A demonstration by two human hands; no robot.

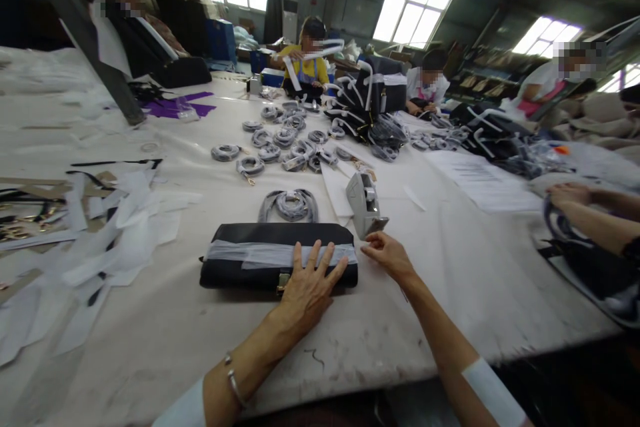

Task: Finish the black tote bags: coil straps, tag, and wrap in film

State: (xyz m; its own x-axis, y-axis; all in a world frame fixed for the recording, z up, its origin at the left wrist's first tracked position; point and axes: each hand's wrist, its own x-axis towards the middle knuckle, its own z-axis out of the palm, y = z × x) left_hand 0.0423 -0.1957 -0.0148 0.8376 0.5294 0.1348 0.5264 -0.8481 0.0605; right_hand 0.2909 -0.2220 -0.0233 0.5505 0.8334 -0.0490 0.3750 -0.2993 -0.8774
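A flat black bag (235, 272) lies on the white table (165, 340) in front of me, with a band of thin white wrap (260, 253) across its top. My left hand (307, 287) rests flat on the bag's right part, fingers spread, over a small gold clasp (283, 280). My right hand (386, 255) hovers just off the bag's right end, fingers pinched together beside the grey tape dispenser (365, 203); what they pinch is too small to make out. A wrapped strap bundle (290, 205) lies just behind the bag.
Several wrapped strap coils (280, 143) are spread over the middle of the table. Torn white paper scraps (95, 240) cover the left side. Printed sheets (480, 180) lie to the right, where another person's arms (595, 210) handle a dark bag. More workers sit at the far end.
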